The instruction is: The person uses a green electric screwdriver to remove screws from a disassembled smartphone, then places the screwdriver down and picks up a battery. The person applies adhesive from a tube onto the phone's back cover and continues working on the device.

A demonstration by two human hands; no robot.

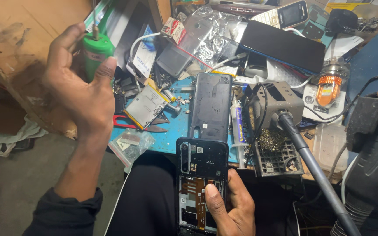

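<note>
Left hand (82, 89) gripping green screwdriver (96, 51), right hand (232, 205) holding opened phone (201, 183)

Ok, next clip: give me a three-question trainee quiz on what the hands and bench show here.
1. True or false: the left hand holds a green-handled screwdriver.
2. What does the right hand hold? A) a sealed phone B) an opened phone with its boards exposed C) a battery
3. Fill in: the detached back cover lies on the ____ mat.

Key: 1 true. 2 B, the opened phone, thumb on its lower board. 3 blue.
</note>
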